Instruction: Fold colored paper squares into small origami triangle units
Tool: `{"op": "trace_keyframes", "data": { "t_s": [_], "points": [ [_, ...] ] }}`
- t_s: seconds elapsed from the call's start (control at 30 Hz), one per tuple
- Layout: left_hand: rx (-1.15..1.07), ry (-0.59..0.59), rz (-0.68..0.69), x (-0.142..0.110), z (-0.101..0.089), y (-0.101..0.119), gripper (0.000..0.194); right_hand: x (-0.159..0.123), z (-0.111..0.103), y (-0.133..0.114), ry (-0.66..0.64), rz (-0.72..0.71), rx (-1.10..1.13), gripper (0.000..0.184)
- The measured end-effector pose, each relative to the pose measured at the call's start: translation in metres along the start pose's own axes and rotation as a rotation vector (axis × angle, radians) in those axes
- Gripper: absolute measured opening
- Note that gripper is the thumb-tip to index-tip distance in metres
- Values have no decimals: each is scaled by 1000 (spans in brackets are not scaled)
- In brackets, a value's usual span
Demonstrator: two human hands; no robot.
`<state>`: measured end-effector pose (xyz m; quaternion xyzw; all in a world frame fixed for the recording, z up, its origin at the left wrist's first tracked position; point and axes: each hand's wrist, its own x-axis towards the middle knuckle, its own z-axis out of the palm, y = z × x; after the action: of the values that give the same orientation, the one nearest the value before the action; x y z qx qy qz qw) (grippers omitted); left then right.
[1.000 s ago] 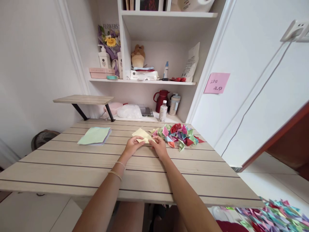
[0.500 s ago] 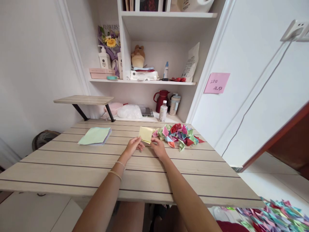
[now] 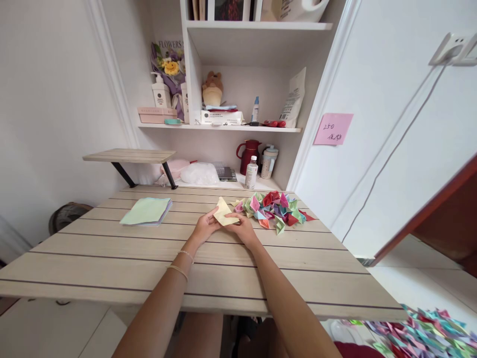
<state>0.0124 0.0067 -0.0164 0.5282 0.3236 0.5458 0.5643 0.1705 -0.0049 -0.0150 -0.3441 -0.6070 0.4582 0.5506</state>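
Both hands meet over the middle of a slatted wooden table (image 3: 112, 253). My left hand (image 3: 203, 227) and my right hand (image 3: 244, 228) pinch a pale yellow sheet of paper (image 3: 224, 214), partly folded and tilted up off the table. Just right of it lies a heap of folded paper pieces (image 3: 278, 206) in pink, red, green and blue. A stack of flat paper sheets (image 3: 146, 210), pale green on top, rests to the left of my hands.
Behind the table stand a red kettle (image 3: 249, 153), a small bottle (image 3: 251, 172), a cup and a plastic bag. Shelves above hold bottles, boxes and a plush toy. A pink note (image 3: 333, 129) sticks to the right wall. More folded pieces (image 3: 421, 333) lie at bottom right.
The yellow sheet went from lying nearly flat, to held up as a rectangle, to a pointed fold now. Both hands stayed in the same spot.
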Motion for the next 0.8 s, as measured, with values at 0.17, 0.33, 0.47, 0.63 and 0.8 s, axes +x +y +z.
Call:
{"op": "trace_keyframes", "data": {
  "t_s": [0.17, 0.33, 0.47, 0.63, 0.8],
  "points": [
    [-18, 29, -12, -2, 0, 4, 73, 2, -1, 1, 126, -1, -33, 23],
    [31, 105, -3, 0, -2, 6, 47, 4, -3, 8, 226, 67, 74, 29],
    [26, 122, 25, 2, -5, 3, 41, 5, -3, 8, 156, 109, 61, 41],
    [79, 98, 18, 3, -7, 0, 54, 3, -2, 5, 126, 84, -73, 27],
    [80, 79, -55, 3, -6, 0, 47, 0, -1, -2, 87, 108, -36, 26]
  ]
}}
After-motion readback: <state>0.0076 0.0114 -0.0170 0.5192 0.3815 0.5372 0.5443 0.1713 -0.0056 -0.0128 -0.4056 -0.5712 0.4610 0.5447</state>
